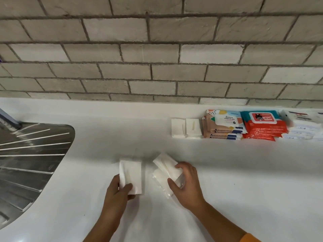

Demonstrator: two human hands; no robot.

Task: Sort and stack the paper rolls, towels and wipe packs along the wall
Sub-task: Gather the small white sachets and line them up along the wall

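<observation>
The left grip, a bare hand, pinches the near end of a folded white towel, thumb on top, the towel lying flat on the white table. Just beside it, the right grip is curled round a tilted white pack, which rests over a clear-wrapped bundle on the table. Farther back, against the brick wall, a row runs rightward: two small white stacks side by side, a pile of peach wipe packs touching a pile of red-and-teal wipe packs, then blurred white packs at the frame edge. A steel sink drainboard lies well apart at the left.
</observation>
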